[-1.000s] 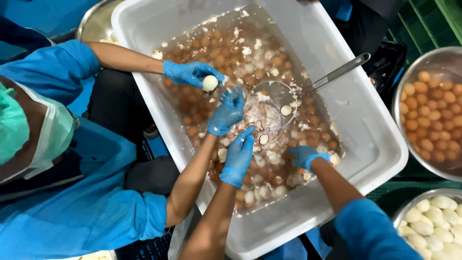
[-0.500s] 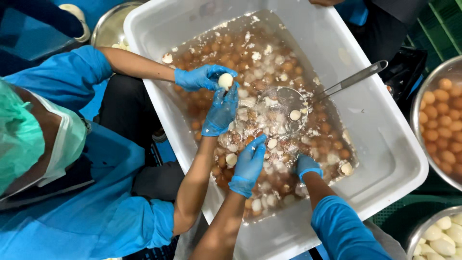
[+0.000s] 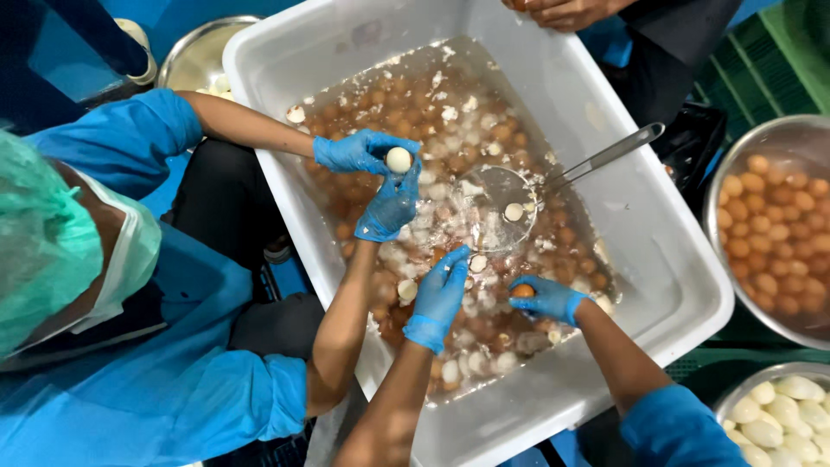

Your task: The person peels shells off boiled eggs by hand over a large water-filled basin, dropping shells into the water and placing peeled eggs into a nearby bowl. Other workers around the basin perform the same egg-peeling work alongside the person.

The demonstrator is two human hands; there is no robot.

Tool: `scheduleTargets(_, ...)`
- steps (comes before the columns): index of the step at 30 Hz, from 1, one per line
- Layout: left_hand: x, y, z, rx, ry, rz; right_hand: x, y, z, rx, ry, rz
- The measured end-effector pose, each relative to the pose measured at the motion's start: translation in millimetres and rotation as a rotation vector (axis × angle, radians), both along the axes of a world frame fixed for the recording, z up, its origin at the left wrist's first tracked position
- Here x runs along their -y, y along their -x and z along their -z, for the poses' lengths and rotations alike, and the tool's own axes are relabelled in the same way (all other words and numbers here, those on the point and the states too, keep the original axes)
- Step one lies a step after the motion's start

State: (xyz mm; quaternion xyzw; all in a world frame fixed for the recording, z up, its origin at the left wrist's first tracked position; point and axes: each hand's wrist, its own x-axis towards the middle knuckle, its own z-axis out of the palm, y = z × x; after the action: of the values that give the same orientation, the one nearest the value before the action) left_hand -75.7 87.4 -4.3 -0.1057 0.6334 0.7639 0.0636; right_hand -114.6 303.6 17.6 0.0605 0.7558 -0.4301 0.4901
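Observation:
A large white tub [image 3: 666,259] holds water, several brown eggs and floating bits of shell. My left hand [image 3: 439,297], in a blue glove, reaches over the water with its fingers stretched toward a white egg piece [image 3: 477,262] and holds nothing. Just to its right, my gloved right hand [image 3: 546,300] is closed on a brown egg [image 3: 521,291] at the water's surface. A metal skimmer [image 3: 519,203] lies in the tub with a white egg in its bowl.
A masked co-worker in blue at the left holds a peeled white egg [image 3: 398,159] between two gloved hands [image 3: 372,177]. A steel bowl of brown eggs [image 3: 774,233] stands at the right, and a bowl of peeled eggs [image 3: 778,415] below it. Another person's hand [image 3: 566,10] rests at the tub's far rim.
My right hand has come up a little and a brown egg now shows in its fingers. My left hand has stayed over the water. The co-worker keeps turning the peeled egg.

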Motion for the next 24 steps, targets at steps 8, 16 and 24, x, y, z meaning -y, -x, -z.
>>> scheduleTargets(8, -6, 0, -2, -0.010, -0.099, -0.028, -65, -91, -38, -0.535, 0.083, -0.162)
scheduleTargets(16, -14, -4, -8, 0.018, -0.023, 0.039, -61, -194, -62, -0.776, -0.464, -0.167)
scheduleTargets(24, -17, -3, -7, -0.028, -0.049, 0.047, -67, -215, -64, -1.100, -0.451, 0.081)
